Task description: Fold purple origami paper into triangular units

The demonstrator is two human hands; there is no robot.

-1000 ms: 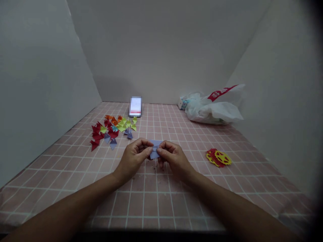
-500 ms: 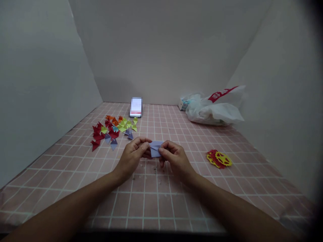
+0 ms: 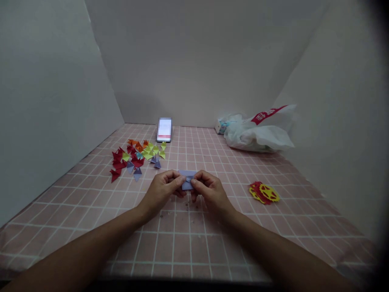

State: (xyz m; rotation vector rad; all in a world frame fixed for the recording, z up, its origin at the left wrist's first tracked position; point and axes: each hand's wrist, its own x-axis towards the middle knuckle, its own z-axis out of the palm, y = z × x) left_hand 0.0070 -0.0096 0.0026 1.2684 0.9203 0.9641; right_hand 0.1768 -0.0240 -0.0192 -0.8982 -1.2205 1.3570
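Observation:
Between both hands, above the middle of the table, is a small folded sheet of blue-violet paper [image 3: 187,185]. My left hand [image 3: 164,186] pinches its left side, the thumb pressing on the face of the paper. On the right side, my right hand [image 3: 211,190] grips it between thumb and fingers. The two thumbs lie close together over the middle of the sheet. Fingers behind the paper are partly hidden. Beyond my left hand lies a group of small folded paper pieces [image 3: 138,156] in red, orange, yellow-green and violet.
A pink tablecloth with a white grid [image 3: 188,251] covers the table. A lit phone [image 3: 164,129] stands near the back wall. White plastic bag [image 3: 258,136] and a tissue box [image 3: 221,126] sit at the back right. Red and yellow gear-shaped pieces [image 3: 264,192] lie at right.
My left thumb has moved right onto the paper's face, nearer the right thumb. The paper's upper edge now shows as a wider band above the thumbs. My right hand stays nearly in place.

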